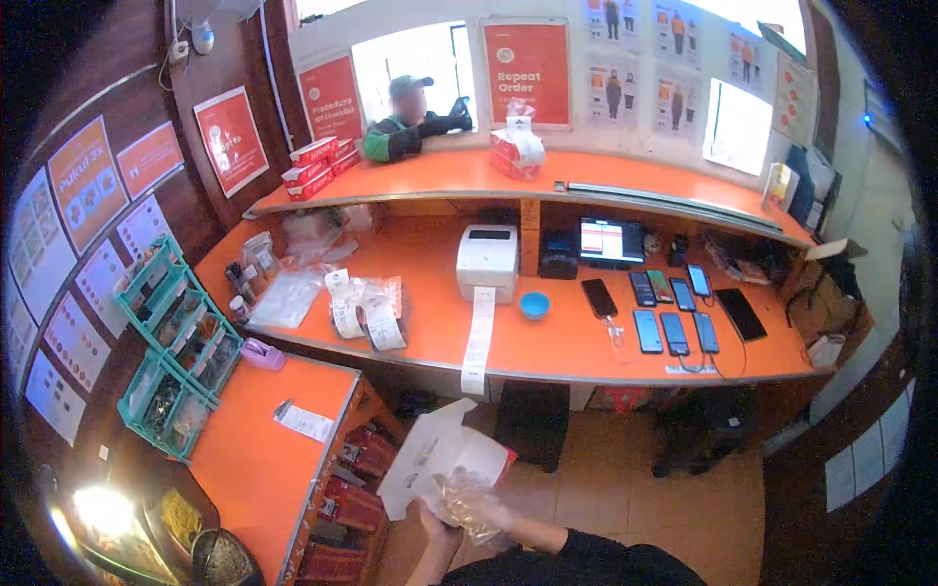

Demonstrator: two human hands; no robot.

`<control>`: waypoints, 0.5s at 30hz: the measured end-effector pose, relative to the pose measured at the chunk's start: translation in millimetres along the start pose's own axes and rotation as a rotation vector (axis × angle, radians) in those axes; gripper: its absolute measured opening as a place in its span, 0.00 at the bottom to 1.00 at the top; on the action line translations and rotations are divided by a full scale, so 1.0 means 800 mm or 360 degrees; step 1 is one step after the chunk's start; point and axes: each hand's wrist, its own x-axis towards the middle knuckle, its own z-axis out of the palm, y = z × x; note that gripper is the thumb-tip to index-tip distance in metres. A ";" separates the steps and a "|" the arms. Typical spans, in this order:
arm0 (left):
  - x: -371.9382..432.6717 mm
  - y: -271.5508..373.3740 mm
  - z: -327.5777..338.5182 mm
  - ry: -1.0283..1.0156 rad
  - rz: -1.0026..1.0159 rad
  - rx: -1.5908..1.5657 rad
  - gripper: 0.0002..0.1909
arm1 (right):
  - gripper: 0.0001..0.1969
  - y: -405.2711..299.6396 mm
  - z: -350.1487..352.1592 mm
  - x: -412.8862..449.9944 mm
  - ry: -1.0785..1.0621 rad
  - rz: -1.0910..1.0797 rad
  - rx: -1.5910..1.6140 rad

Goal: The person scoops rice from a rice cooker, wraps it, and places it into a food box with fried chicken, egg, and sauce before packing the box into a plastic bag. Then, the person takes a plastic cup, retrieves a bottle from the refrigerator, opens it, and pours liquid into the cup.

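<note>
An unfolded white paper food box [429,450] with red on its outside is held low in front of me, its lid flap raised on the far side. My left hand [438,533] supports the box from its near side, some fingers hidden beneath it. My right hand [473,505], in a loose clear plastic glove, lies over the near part of the box. The glove's glare and the angle hide its fingertips and anything between them.
An orange counter [429,359] carries a label printer [487,256] with a hanging paper strip [478,344], a blue bowl [535,305] and several phones [648,331]. Teal bins [176,337] stand left, beside a tape dispenser [262,354]. A person [407,121] leans in at the window.
</note>
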 end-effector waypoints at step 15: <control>-0.096 0.127 -0.161 0.0653 0.0357 -0.0538 0.28 | 0.07 -0.165 -0.018 0.108 -0.0109 -0.1192 0.0164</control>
